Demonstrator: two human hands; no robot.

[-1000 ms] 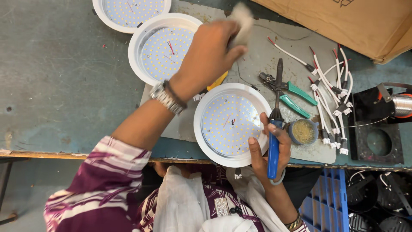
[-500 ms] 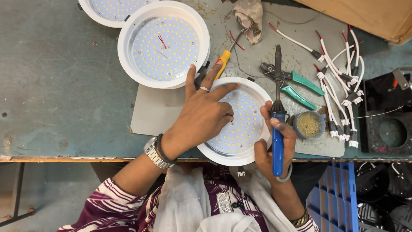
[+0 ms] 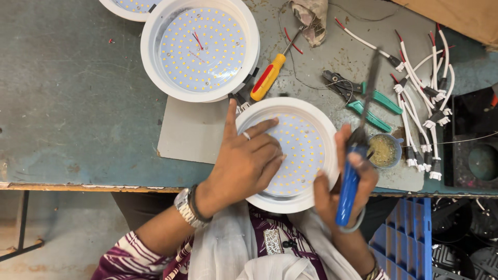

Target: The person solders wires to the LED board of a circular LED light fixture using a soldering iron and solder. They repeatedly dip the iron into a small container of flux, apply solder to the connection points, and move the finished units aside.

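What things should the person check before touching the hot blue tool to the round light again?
1. Left hand steadies the round LED light: ok, palm and fingers rest flat on its panel.
2. Right hand grips the blue-handled soldering iron: ok, fingers are wrapped round the handle.
3. Iron tip position: cannot tell, it is blurred, up near the green-handled pliers.
4. Left fingers away from the tip: ok, they lie on the panel's other side.
5. Small pot of paste within reach: ok, beside the right hand.
6. White wire leads free of the iron: cannot tell, they lie close.
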